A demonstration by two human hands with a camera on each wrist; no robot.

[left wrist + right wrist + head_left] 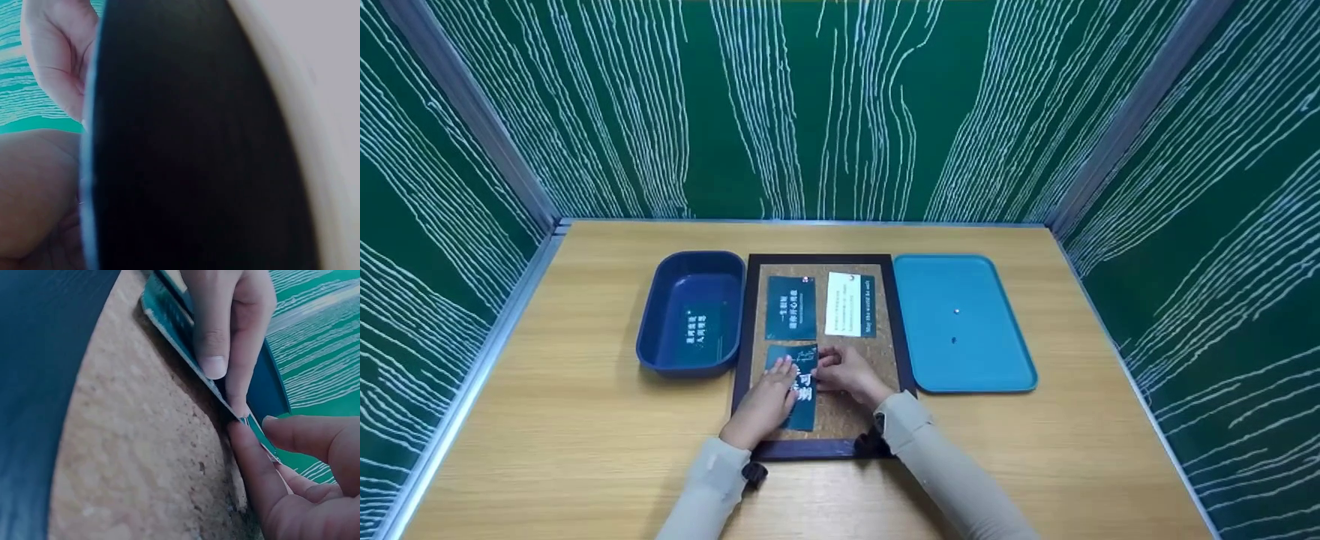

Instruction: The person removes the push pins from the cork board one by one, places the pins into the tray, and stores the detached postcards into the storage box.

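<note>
A dark green card with white lettering [802, 416] lies on the lower left of a dark-framed corkboard [836, 424]. My left hand [765, 394] rests on this card with its fingers stretched across it. At the card's upper right edge, my right hand [847, 373] has curled fingers. In the right wrist view, the edge of the card stands up from the cork, between the index finger and thumb of my right hand [309, 495]. Above it, another green card [791, 307] and a white-and-green card [851, 304] sit on the board, each with a small pin at its top.
Left of the board stands a dark blue bin [690, 372] holding a green card [701, 334]. To the right lies a flat light-blue tray [960, 367] with two small items, one pale [957, 310] and one dark [954, 340]. Green patterned walls surround the wooden table [547, 420].
</note>
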